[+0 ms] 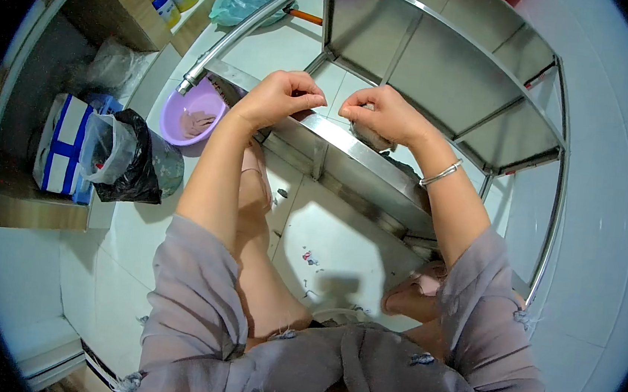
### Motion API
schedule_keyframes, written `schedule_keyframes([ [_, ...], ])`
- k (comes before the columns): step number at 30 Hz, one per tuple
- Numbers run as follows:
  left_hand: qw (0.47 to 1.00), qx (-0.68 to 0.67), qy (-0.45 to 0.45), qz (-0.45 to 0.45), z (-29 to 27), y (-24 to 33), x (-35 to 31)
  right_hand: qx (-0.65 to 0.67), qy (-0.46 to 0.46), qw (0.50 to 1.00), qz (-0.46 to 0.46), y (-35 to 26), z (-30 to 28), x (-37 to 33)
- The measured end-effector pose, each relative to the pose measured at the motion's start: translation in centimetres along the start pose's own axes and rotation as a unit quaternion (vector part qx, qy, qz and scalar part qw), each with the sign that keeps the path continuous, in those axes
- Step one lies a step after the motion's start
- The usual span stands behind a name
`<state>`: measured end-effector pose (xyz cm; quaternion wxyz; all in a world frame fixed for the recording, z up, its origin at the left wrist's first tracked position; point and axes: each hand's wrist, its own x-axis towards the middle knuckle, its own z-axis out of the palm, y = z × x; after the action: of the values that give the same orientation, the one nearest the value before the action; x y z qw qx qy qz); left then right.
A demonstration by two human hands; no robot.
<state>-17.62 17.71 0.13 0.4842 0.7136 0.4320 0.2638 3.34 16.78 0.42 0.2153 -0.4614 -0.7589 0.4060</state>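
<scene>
My left hand (281, 100) is closed above the near rail of a metal rack (355, 149), with thumb and fingertips pressed together. A little to its right, my right hand (390, 114) is pinched in the same way, its fingertips pointing towards the left ones. The two hands are a short gap apart. Whatever either pinch holds, if anything, is too small to make out. A greyish bundle (370, 137) shows partly under my right hand. Beside the rail under my left fingers is a small dark reddish thing (302, 114), mostly hidden.
A purple basin (178, 128) with pinkish cloth-like pieces stands left of the rack. Nearer sits a bin (171, 165) lined with bags. A green plastic bag (245, 3) lies farther off, beside an orange handle (305, 17). Small scraps (310, 258) litter the floor between my feet.
</scene>
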Motion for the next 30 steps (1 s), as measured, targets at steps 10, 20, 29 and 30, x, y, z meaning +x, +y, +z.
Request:
schedule_keyframes([
  [10, 0.999, 0.039, -0.004, -0.031, 0.2, 0.5, 0.1, -0.039, -0.150, 0.985, -0.075, 0.2, -0.8, 1.2],
  [20, 0.998, 0.051, 0.001, -0.044, 0.6, 0.7, 0.3, -0.205, -0.120, 0.960, -0.149, 0.0, 0.1, 1.1],
  [29, 0.997, 0.010, -0.007, -0.070, 0.5, 1.9, 0.0, -0.113, -0.024, 0.990, -0.078, 1.1, 1.1, 0.6],
  [30, 0.997, -0.006, -0.026, -0.066, 0.5, 1.9, 0.0, -0.059, -0.009, 0.997, -0.044, 1.2, 0.7, 0.5],
])
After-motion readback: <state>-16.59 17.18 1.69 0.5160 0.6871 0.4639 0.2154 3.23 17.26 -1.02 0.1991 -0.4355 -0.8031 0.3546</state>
